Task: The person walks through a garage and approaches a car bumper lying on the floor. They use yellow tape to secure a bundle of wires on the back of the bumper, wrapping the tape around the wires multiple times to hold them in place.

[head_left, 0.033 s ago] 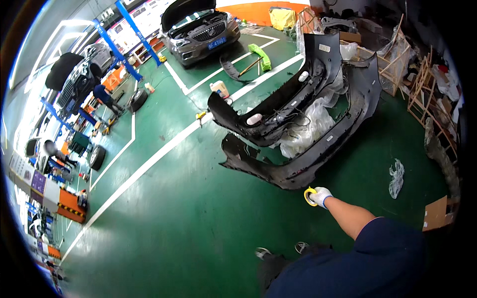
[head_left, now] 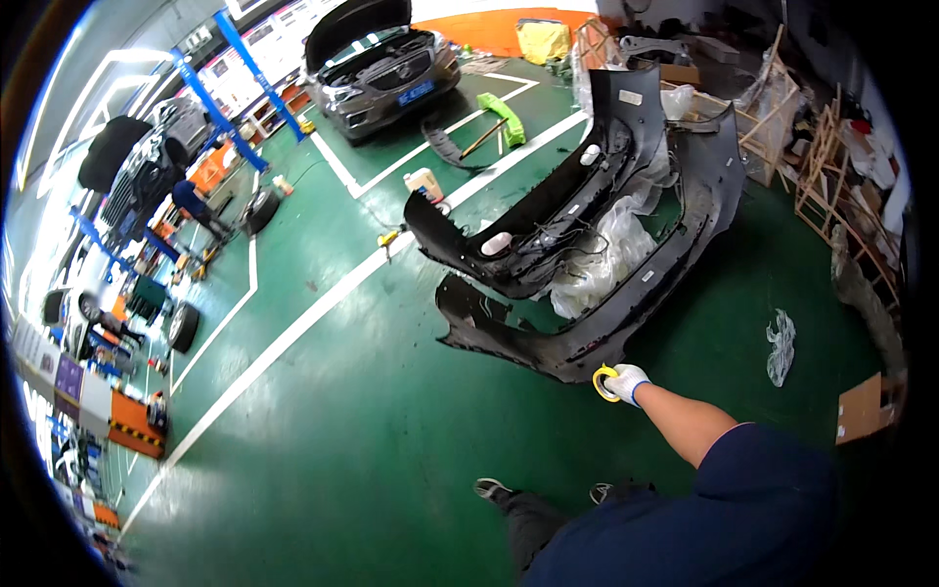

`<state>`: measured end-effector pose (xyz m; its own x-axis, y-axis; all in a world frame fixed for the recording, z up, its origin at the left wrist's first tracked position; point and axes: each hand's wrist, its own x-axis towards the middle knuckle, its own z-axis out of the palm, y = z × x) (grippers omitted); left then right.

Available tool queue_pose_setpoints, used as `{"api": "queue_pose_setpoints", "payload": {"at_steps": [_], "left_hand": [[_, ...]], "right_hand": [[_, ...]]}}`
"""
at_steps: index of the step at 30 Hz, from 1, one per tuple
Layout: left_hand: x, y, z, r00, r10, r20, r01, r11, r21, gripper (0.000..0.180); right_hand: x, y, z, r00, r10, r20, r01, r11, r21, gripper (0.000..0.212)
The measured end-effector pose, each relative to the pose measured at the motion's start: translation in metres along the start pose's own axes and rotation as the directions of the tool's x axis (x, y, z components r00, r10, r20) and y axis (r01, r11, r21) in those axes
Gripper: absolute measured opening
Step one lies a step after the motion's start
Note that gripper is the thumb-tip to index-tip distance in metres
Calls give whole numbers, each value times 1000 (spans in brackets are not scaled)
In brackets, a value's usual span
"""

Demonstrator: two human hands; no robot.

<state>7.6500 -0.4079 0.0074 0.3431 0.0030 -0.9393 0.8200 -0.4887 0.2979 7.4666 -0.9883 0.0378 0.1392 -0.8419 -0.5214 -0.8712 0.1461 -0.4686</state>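
My right hand point(head_left: 629, 381), in a white knitted glove, is closed on a yellow roll of tape point(head_left: 598, 386), held by its ring. The arm reaches forward from the lower right, close to the near end of a dark car bumper cover point(head_left: 690, 245); I cannot tell whether the tape touches it. Behind that cover lies a second black bumper cover point(head_left: 445, 240), with wiring along its inside. Crumpled clear plastic sheeting point(head_left: 611, 256) lies between the two on the green floor. My left hand is out of view.
A grey car point(head_left: 381, 83) with its hood up stands at the back. Nearer are a white jug point(head_left: 424, 184) and a bright green piece point(head_left: 504, 119). Wooden frames point(head_left: 817, 186), a plastic bag point(head_left: 781, 347) and cardboard point(head_left: 861, 409) are at right. A person point(head_left: 199, 207) works at left.
My left foot has stepped forward and to the left. The right hand, still holding the tape roll, appears slightly further left and higher, and the whole view has shifted a little.
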Motion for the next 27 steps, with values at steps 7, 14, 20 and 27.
{"api": "queue_pose_setpoints", "payload": {"at_steps": [7,14,20,27], "left_hand": [[78,238,-65,999,-32,31,24,968,249,50],[161,567,-139,975,206,-86,-174,943,284,43],[209,811,-108,937,342,-75,-304,901,309,41],[207,917,-6,985,175,-10,-157,904,397,42]], "right_hand": [[4,-88,90,954,299,15,-297,952,-66,38],[-36,-142,223,738,595,319,-532,803,-268,41],[45,-251,260,611,518,599,-391,855,-340,46],[165,-382,325,433,416,800,-136,907,-398,31]]}}
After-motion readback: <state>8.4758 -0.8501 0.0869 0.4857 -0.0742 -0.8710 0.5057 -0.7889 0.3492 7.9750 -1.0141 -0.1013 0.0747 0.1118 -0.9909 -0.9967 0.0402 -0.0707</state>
